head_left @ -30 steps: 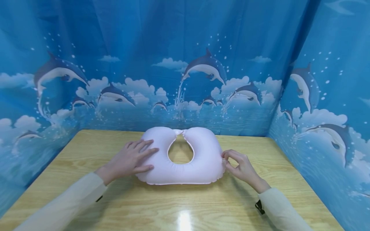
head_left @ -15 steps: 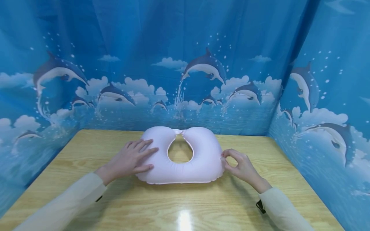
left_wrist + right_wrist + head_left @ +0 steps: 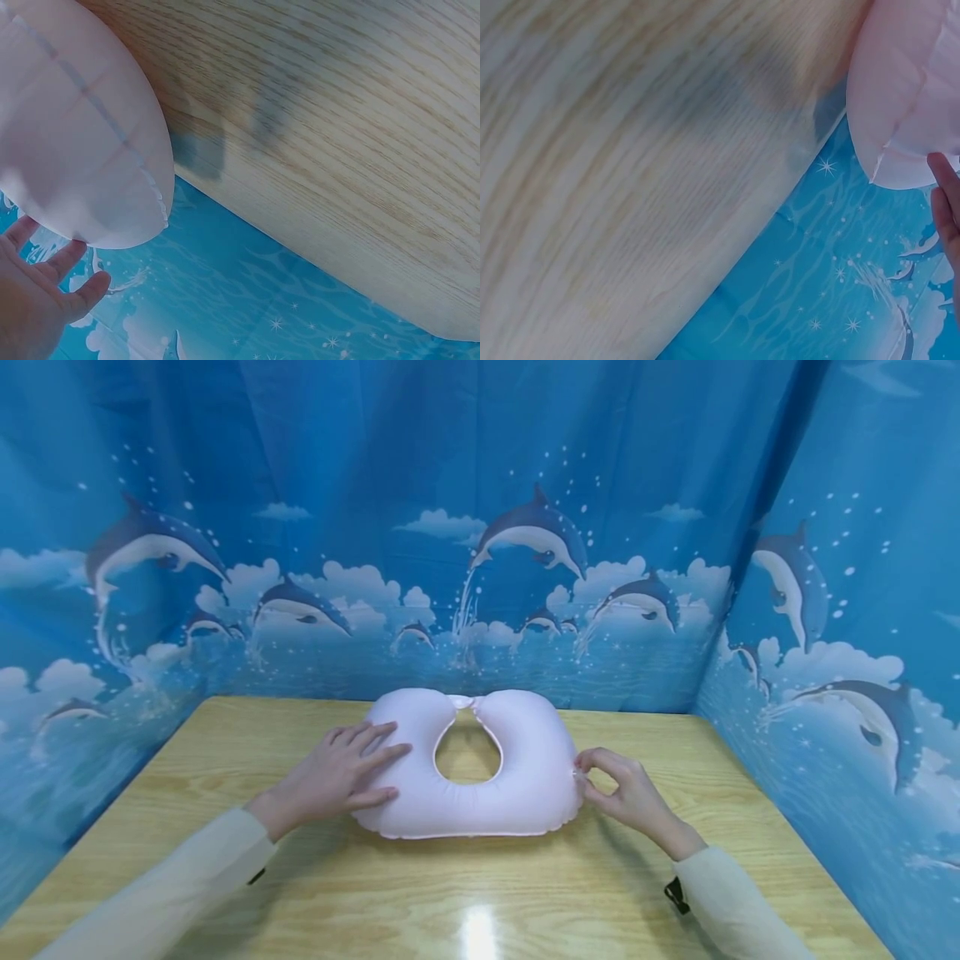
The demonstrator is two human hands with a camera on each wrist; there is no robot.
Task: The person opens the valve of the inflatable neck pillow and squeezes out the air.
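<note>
A puffed-up, pale pink inflatable neck pillow (image 3: 465, 810) lies on the table, its two ends meeting at the far side around a round opening. Spread over its left lobe is my left hand (image 3: 330, 772), the fingers fairly straight and touching the surface. At the pillow's right edge my right hand (image 3: 626, 793) pinches a small whitish air valve (image 3: 577, 772) between thumb and forefinger; the fingertips hide part of it. Both wrist views show the seamed side of the pillow, with the left hand (image 3: 45, 292) against it in one and fingers of the right hand (image 3: 949, 202) in the other.
The wood-grain table (image 3: 420, 893) reaches back to a blue dolphin-print curtain (image 3: 360, 527), which also closes in the left and right sides. A bright light reflection falls on the tabletop near the front.
Very little differs: the right fingertips shift slightly at the valve. The pillow and the left hand stay in place.
</note>
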